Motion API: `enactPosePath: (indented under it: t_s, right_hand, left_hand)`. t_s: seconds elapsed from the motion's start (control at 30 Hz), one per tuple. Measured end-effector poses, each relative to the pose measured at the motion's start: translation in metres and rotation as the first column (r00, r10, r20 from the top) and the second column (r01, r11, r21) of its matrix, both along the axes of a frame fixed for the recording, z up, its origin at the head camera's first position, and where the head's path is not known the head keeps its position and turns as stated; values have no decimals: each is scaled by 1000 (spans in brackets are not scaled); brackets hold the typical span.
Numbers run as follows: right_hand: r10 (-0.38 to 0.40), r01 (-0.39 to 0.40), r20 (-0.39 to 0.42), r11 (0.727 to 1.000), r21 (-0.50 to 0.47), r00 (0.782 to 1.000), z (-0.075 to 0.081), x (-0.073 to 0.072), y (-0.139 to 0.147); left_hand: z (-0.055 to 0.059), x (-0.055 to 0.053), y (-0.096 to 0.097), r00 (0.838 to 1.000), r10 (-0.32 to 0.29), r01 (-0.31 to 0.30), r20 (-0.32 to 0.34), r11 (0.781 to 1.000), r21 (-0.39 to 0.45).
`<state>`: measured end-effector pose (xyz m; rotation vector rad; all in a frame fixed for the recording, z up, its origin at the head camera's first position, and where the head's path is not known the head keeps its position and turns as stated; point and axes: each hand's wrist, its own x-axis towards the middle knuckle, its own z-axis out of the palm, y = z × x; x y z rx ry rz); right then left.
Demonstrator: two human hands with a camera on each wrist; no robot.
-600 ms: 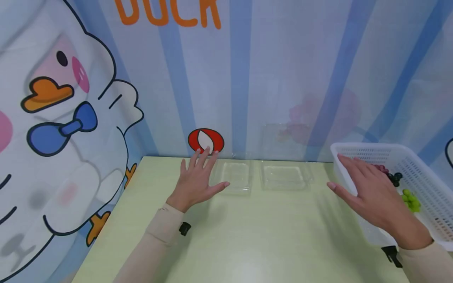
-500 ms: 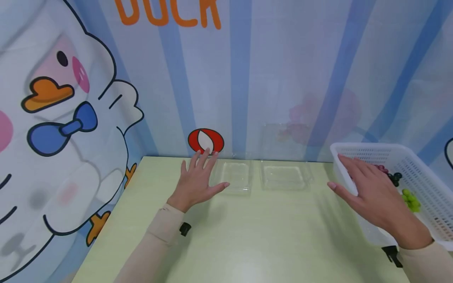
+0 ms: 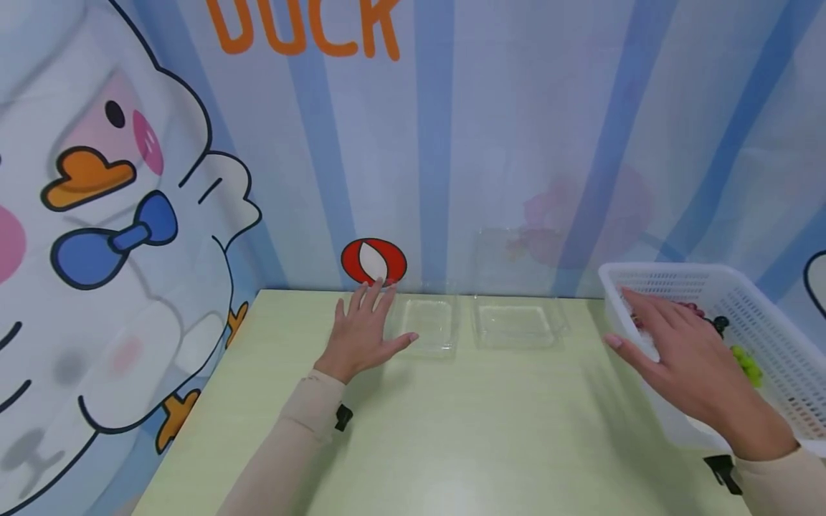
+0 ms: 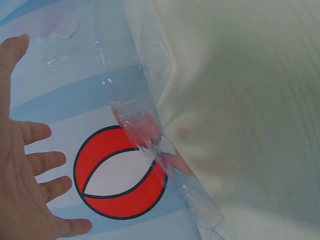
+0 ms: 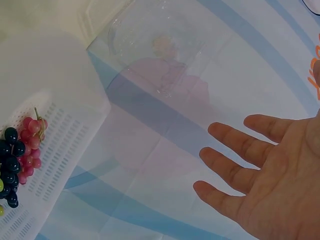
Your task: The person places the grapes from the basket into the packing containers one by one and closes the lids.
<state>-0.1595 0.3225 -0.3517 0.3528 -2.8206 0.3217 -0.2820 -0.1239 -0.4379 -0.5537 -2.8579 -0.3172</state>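
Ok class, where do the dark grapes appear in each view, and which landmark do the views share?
Head: dark grapes at right, in the basket, partly behind the right hand.
Left wrist: not in it.
Right wrist: at the left edge, beside the pink grapes.
Landmark: striped backdrop, in all three.

Head view: the right hand [image 3: 700,373] hides part of the white basket [image 3: 677,267], itself cropped at right; 2 clear containers [image 3: 516,326] show indistinct walls. Wrist views: left hand [image 4: 22,185] and green grapes [image 5: 1,210], cut off at left.
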Motion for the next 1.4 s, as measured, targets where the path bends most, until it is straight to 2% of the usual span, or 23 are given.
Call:
enactPosePath:
  t_s: [0.33,0.7,1.17,1.4]
  right_hand:
    - [17,-16,-16,1000,7,1000,-3,0,10]
    - [6,-6,-19,1000,31,1000,-5,-2,14]
    - [14,-14,4,1000,17,1000,-8,-4,18]
    - [14,-15,17,1000,24,1000,-8,-5,19]
  left_hand:
    - [-19,-15,0,999,9,-10,43,1000,27]
    - [-31,-31,7,996,19,-21,83,1000,18]
    - [-39,-39,13,987,28,-36,159,998,44]
    - [-42,-41,14,980,36,-42,196,999,29]
